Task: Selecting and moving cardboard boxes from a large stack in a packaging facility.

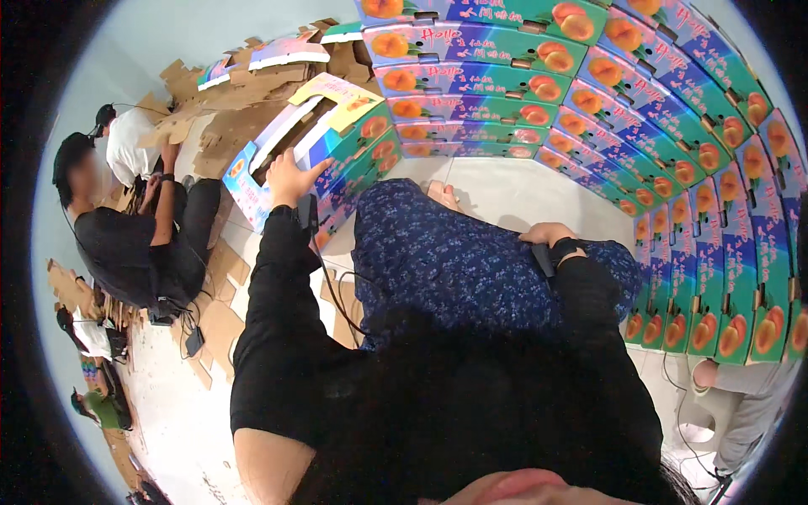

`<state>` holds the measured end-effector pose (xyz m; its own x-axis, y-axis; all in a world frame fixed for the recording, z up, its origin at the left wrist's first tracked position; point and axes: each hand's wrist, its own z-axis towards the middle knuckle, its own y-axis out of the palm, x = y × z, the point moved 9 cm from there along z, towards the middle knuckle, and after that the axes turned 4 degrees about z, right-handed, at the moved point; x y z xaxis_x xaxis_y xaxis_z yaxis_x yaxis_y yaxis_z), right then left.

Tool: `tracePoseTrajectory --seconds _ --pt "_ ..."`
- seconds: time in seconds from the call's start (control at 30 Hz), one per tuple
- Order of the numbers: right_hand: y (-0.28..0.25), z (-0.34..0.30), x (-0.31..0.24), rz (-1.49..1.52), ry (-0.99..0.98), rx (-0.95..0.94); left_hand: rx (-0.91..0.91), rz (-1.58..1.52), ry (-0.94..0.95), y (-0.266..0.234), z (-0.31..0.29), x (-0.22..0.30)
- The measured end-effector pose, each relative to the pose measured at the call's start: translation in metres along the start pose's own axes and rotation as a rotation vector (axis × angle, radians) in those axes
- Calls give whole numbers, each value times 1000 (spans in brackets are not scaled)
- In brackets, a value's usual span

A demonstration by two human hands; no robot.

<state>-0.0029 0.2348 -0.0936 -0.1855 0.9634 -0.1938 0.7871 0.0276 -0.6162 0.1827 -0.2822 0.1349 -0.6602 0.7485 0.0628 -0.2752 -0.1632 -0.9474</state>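
My left hand (290, 178) rests on the near edge of a colourful cardboard fruit box (356, 108), its thumb stretched to the right. The box top has a long dark opening between white and yellow flaps, and it sits on similar boxes at my left front. My fingertips partly disappear at the opening. My right hand (551, 233) lies on my right knee, over a dark blue patterned skirt (471, 261); it holds nothing that I can see. A dark device (543, 259) is at the right wrist, and another dark device (308, 215) is at the left.
Tall stacks of printed fruit boxes (471, 80) curve round the front and right. Flattened brown cardboard (240, 109) is piled at the far left. A person in black (126, 244) sits at my left, others beyond. A grey trouser leg (749, 412) shows at lower right.
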Motion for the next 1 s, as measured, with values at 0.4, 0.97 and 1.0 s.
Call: tracePoseTrajectory --seconds 0.4,0.97,1.0 --pt "-5 -53 -17 -261 12 391 -2 -12 8 17 11 -10" --pt "2 -69 8 -239 26 364 -46 -14 -17 15 13 -8" --pt "2 -64 10 -255 75 330 -50 -8 -10 13 14 -4"
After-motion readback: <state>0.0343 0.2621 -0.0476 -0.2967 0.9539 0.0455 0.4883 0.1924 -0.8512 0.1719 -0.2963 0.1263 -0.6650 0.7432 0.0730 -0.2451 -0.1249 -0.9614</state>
